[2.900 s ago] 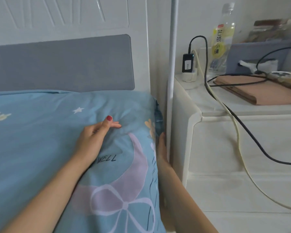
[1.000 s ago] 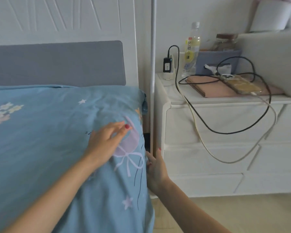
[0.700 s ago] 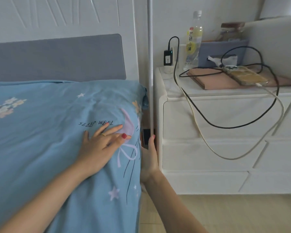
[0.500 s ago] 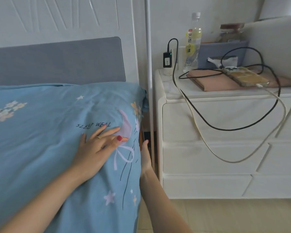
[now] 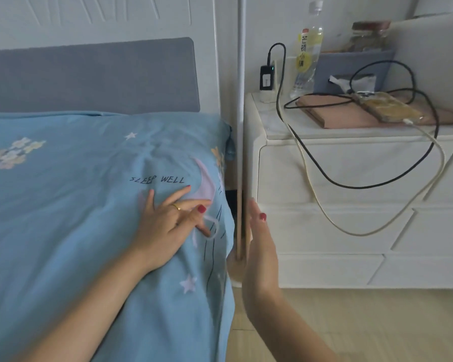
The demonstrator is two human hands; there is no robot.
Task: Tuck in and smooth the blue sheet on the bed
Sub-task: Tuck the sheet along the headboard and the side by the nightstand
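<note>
The blue sheet (image 5: 71, 205), printed with stars, a moon and "SLEEP WELL", covers the bed up to the grey headboard panel. My left hand (image 5: 168, 226) lies flat on it near the right edge, fingers spread over the moon print. My right hand (image 5: 259, 246) is held upright and flat in the gap between the bed's side and the nightstand, clear of the sheet, fingers straight and pointing up. Light creases run across the fabric above my left hand.
A white pole (image 5: 241, 126) stands in the gap right beside my right hand. The white nightstand (image 5: 351, 178) carries a bottle (image 5: 307, 53), a charger, a phone (image 5: 387, 108) and cables (image 5: 364, 184) hanging over its front. Pale floor lies below.
My right hand has come out from against the bed's side and now stands free in the gap. My left hand stays flat near the moon print.
</note>
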